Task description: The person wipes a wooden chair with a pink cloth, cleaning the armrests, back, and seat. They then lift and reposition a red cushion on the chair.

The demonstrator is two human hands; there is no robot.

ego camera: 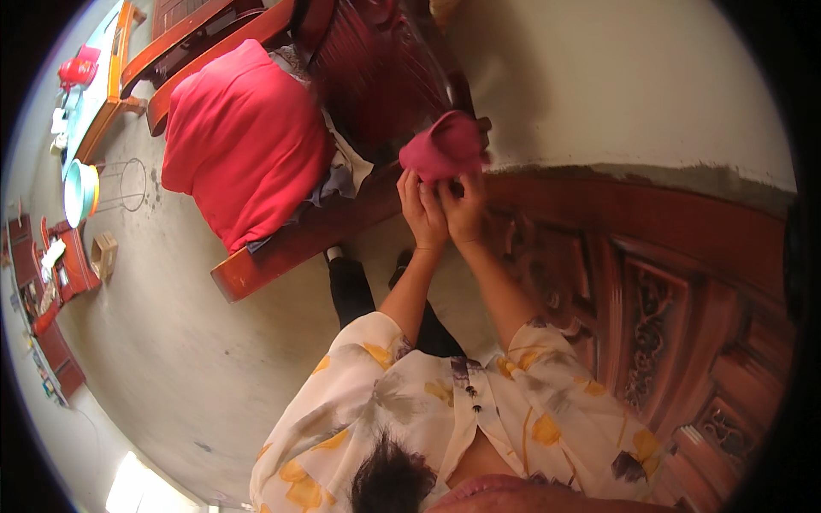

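Note:
A small pink cloth item (444, 146) is held up in front of me between my two hands, over the end of a dark wooden seat. My left hand (423, 208) grips its lower left edge, and my right hand (467, 205) grips its lower right side close beside. The cloth stands up above my fingers, slightly blurred; what kind of item it is I cannot tell. To the left, a large red cloth (247, 141) is draped over a pile on the wooden seat, with grey and pale fabric showing from under it.
A carved wooden panel (648, 308) runs along my right, below a plain wall (628, 83). The seat's wooden edge (308, 247) crosses in front of my legs. Farther left stand a wire stand (133, 186), a light blue basin (78, 192), a wooden box (104, 256) and a table (106, 125).

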